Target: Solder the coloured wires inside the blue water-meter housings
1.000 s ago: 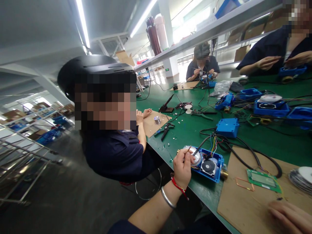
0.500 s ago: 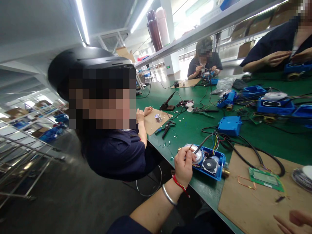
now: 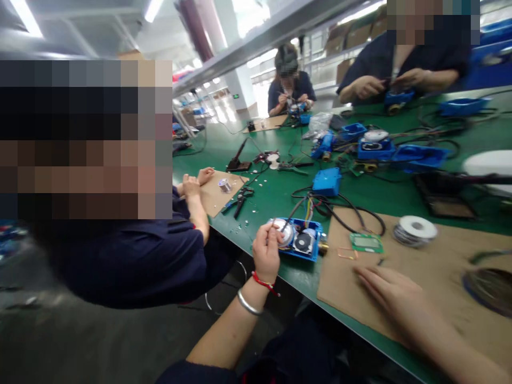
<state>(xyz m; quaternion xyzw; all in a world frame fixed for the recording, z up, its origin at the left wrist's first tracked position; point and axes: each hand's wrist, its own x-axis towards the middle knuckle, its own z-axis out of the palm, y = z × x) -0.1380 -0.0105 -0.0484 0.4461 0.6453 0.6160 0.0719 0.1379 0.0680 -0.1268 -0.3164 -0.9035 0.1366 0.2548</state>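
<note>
My left hand (image 3: 266,249) is closed in a pinch on the end of a black cable (image 3: 294,210), over the near end of an open blue housing (image 3: 316,249). Inside that housing sit a round white part (image 3: 285,234) and a black, round-centred part (image 3: 303,242); a brass fitting (image 3: 323,245) sticks out of its right end. Stretched out low over the cardboard sheet (image 3: 340,282), my right hand (image 3: 394,290) is open and appears to hold nothing. Just beyond its fingers are a green circuit board (image 3: 366,242) with a display and a thin copper-coloured wire loop (image 3: 347,253).
A solder spool (image 3: 416,232) stands on the cardboard, with a soldering iron stand (image 3: 444,197) behind. A blue cover (image 3: 327,181) lies beyond the housing. Pliers (image 3: 242,201) lie near a co-worker (image 3: 152,261) seated at left. Two more people work across the green table.
The view has swung right, so things appear further left. My right hand has come further into view over the cardboard. My left hand keeps its pinch on the cable at the housing.
</note>
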